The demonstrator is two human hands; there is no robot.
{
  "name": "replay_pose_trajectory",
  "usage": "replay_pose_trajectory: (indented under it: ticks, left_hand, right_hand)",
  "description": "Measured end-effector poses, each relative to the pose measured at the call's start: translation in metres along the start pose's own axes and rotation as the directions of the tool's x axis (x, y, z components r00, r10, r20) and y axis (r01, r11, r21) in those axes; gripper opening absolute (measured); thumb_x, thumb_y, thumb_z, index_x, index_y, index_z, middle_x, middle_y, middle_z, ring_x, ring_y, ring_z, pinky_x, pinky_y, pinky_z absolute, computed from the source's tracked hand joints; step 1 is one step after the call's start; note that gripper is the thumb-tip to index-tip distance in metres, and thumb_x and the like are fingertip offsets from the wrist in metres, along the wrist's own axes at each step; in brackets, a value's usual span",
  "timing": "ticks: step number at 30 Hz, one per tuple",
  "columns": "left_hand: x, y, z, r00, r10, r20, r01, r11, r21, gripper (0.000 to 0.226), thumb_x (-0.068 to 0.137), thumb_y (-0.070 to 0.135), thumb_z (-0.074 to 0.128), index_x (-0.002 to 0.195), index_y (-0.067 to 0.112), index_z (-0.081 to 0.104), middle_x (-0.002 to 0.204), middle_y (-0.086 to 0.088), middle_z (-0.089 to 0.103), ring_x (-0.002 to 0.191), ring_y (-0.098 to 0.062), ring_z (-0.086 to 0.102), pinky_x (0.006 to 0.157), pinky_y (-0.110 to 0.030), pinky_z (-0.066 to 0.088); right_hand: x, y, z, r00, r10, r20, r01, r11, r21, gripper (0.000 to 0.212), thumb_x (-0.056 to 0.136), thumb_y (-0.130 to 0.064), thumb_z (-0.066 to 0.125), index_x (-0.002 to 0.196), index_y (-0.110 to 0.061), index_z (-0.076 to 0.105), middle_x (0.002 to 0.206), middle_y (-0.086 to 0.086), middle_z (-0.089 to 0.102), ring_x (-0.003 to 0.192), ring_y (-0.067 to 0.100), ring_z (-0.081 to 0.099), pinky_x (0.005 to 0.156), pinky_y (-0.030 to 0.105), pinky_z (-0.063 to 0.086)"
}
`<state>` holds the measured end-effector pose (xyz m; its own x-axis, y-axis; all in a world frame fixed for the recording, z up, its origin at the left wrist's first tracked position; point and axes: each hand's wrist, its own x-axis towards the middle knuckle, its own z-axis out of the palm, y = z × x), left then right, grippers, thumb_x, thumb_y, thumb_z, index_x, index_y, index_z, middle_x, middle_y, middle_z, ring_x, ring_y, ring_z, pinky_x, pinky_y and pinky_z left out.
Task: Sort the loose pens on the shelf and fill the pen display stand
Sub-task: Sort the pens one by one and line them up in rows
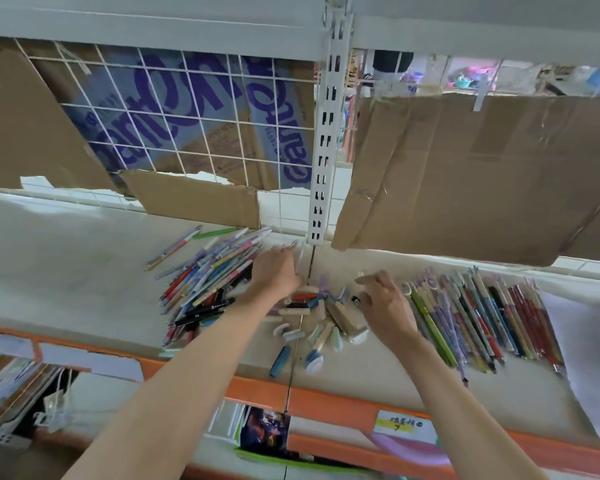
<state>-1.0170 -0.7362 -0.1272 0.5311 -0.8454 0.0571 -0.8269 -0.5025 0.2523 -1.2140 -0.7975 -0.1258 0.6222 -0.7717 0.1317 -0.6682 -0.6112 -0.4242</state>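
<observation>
White shelf [66,271], orange front edge: jumbled pen heap [205,282] left, pen caps [312,320] centre, aligned pen row [482,317] right.

Two hands reach over the shelf [84,271], the left hand [274,271] and the right hand [388,306]. Pens lie in two groups: a jumbled heap [205,282] on the left and a tidy row [482,317] on the right, each holding too many overlapping pens to count exactly, a few dozen apiece at most. Between them sits one cluster of short erasers and caps [319,317], roughly a dozen or more pieces, and three cardboard sheets [465,174] hang on the back grid.
</observation>
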Motion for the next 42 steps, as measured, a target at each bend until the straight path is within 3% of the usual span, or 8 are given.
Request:
replay_pose_trajectory:
  ticks: [7,12,16,23,30,34,39,42]
  left_hand:
    - [-0.032,-0.023,-0.010,0.993,0.023,0.112,-0.005,0.987,-0.161,0.013,0.083,0.026,0.064,0.090,0.016,0.063,0.094,0.003,0.054,0.082,-0.010,0.052,0.068,-0.016,0.043]
    - [-0.057,-0.063,-0.021,0.982,-0.065,-0.176,-0.001,0.937,-0.350,0.005,0.087,0.008,0.060,0.088,0.012,0.062,0.088,-0.001,0.064,0.078,-0.010,0.058,0.068,-0.016,0.044]
    - [-0.057,-0.088,-0.024,0.955,-0.175,-0.239,0.142,0.978,-0.151,0.008,0.087,0.017,0.061,0.092,0.010,0.061,0.102,-0.009,0.060,0.100,-0.027,0.055,0.089,-0.041,0.045]
    - [-0.054,-0.084,-0.021,0.978,-0.172,-0.122,0.171,0.985,-0.014,0.018,0.089,0.032,0.059,0.100,0.017,0.063,0.115,-0.007,0.053,0.114,-0.026,0.047,0.095,-0.038,0.038]
    - [-0.071,-0.078,-0.025,0.968,-0.093,-0.232,0.034,0.968,-0.247,0.019,0.093,0.025,0.056,0.092,0.008,0.063,0.092,-0.008,0.062,0.088,-0.025,0.058,0.072,-0.036,0.046]
    - [-0.084,-0.067,-0.035,0.962,-0.016,-0.274,-0.087,0.929,-0.360,0.017,0.094,0.028,0.053,0.084,0.016,0.058,0.064,0.008,0.056,0.055,-0.003,0.050,0.049,-0.014,0.036]
    - [-0.093,-0.085,-0.035,0.967,-0.185,-0.175,0.085,0.884,-0.459,0.015,0.097,0.032,0.047,0.087,0.023,0.056,0.073,0.003,0.061,0.067,-0.014,0.056,0.057,-0.028,0.040]
    - [-0.098,-0.093,-0.031,0.964,-0.216,-0.154,0.120,0.873,-0.474,0.018,0.096,0.031,0.049,0.081,0.022,0.056,0.067,0.009,0.057,0.064,-0.010,0.054,0.056,-0.023,0.037]
  right_hand:
    - [-0.002,0.008,0.004,0.999,-0.026,0.028,0.026,1.000,0.001,0.017,0.088,-0.012,0.054,0.079,-0.001,0.063,0.083,0.007,0.048,0.075,0.026,0.051,0.065,0.027,0.038]
    - [-0.009,0.006,0.003,0.996,-0.046,0.079,0.046,0.999,0.002,0.019,0.086,-0.021,0.058,0.071,-0.010,0.052,0.076,0.002,0.048,0.070,0.020,0.045,0.063,0.030,0.040]
    - [-0.008,0.003,0.001,0.996,-0.028,0.089,0.019,0.995,0.100,0.019,0.083,-0.018,0.062,0.074,-0.015,0.045,0.071,-0.003,0.048,0.068,0.019,0.046,0.057,0.027,0.032]
    - [-0.007,-0.005,0.000,0.994,-0.108,0.016,0.106,0.990,0.091,0.009,0.083,-0.008,0.061,0.093,-0.007,0.062,0.088,0.002,0.052,0.077,0.022,0.054,0.066,0.029,0.040]
    - [0.008,-0.034,0.010,0.967,-0.253,0.011,0.246,0.949,0.199,0.016,0.091,-0.009,0.056,0.100,-0.013,0.069,0.098,0.002,0.061,0.092,0.017,0.055,0.081,0.030,0.048]
    - [0.018,-0.053,0.030,0.950,-0.302,0.085,0.280,0.938,0.202,0.026,0.089,-0.010,0.057,0.115,-0.012,0.065,0.109,0.005,0.056,0.108,0.018,0.044,0.090,0.023,0.039]
    - [0.016,-0.073,0.040,0.910,-0.415,-0.004,0.405,0.887,0.222,0.024,0.087,-0.006,0.057,0.106,-0.013,0.069,0.105,0.004,0.060,0.102,0.020,0.046,0.086,0.030,0.042]
    - [0.017,-0.089,0.047,0.865,-0.494,0.091,0.468,0.858,0.211,0.023,0.095,-0.017,0.051,0.110,-0.014,0.068,0.110,0.000,0.065,0.107,0.022,0.050,0.094,0.035,0.037]
